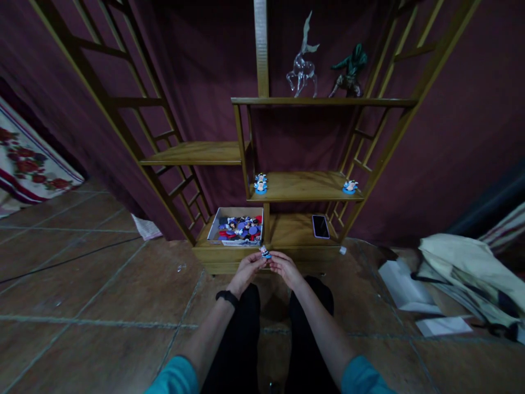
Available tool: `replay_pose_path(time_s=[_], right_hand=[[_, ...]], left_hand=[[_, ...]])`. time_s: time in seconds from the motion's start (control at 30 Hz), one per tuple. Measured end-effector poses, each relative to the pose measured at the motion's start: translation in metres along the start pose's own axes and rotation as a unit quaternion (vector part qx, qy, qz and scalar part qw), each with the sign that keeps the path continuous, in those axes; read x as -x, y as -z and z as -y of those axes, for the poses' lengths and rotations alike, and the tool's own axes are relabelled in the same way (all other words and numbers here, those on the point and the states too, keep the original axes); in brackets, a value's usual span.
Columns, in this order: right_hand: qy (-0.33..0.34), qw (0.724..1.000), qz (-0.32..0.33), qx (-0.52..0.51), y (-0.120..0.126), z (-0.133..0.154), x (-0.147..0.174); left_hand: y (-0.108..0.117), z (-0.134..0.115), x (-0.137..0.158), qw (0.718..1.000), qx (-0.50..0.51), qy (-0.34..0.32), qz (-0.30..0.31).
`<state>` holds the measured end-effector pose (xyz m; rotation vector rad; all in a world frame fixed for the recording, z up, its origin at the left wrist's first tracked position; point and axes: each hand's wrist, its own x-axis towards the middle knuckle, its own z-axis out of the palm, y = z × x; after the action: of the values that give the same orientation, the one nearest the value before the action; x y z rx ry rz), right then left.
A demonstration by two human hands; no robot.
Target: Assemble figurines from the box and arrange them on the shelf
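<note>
Figurine [266, 253] x1, btwn 2 hands [247, 269], 3 figs [350, 187] on shelf [303, 186]

Held figurine [266, 253] — blue, wht, blk; shelving [303, 181] — yellowish brn; backdrop [205, 65] dk maroon.

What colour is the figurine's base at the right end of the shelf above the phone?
The base is blue, seen in the head view.

I saw plain teal fabric sleeves [174, 377], black cloth trousers [238, 350] and a slim black band [227, 296] circling the left wrist.
</note>
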<state>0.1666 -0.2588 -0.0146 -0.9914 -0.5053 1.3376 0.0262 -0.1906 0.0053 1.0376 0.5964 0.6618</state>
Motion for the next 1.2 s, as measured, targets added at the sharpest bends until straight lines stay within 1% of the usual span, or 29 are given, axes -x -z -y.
replay_pose_path(time_s=[0.13,0.27,0.37,0.5,0.67,0.83,0.93,1.03,1.1,1.2], right_hand=[[-0.008,1.0,-0.002,-0.011,0.002,0.008,0.005],[-0.003,0.999,-0.004,-0.031,0.006,0.017,0.013],[-0.001,0.999,-0.012,-0.042,0.011,0.024,0.021],[0.016,0.999,-0.026,-0.045,0.019,0.033,0.034],[0.069,0.996,-0.034,-0.047,0.03,0.044,0.046],[0.098,0.993,-0.064,-0.026,0.04,0.053,0.054],[0.114,0.992,-0.06,-0.009,0.044,0.058,0.058],[0.134,0.989,-0.059,-0.005,0.048,0.062,0.061],[0.145,0.987,-0.064,-0.017,0.052,0.064,0.062],[0.134,0.988,-0.072,-0.022,0.059,0.064,0.062]], left_hand=[[-0.01,0.0,0.003,1.0,-0.01,-0.012,-0.023],[-0.024,0.001,0.004,0.997,-0.033,-0.042,-0.053],[-0.036,-0.001,0.005,0.995,-0.05,-0.057,-0.061],[-0.054,-0.002,0.004,0.996,-0.056,-0.056,-0.046],[-0.073,0.004,-0.001,0.997,-0.043,-0.06,-0.02],[-0.091,0.012,-0.003,1.0,0.012,-0.02,0.005],[-0.101,0.013,-0.002,0.998,0.055,0.006,0.014],[-0.11,0.012,-0.002,0.997,0.068,0.02,0.009],[-0.116,0.012,-0.003,0.998,0.066,0.013,0.007],[-0.124,0.014,-0.006,0.999,0.032,-0.026,-0.012]])
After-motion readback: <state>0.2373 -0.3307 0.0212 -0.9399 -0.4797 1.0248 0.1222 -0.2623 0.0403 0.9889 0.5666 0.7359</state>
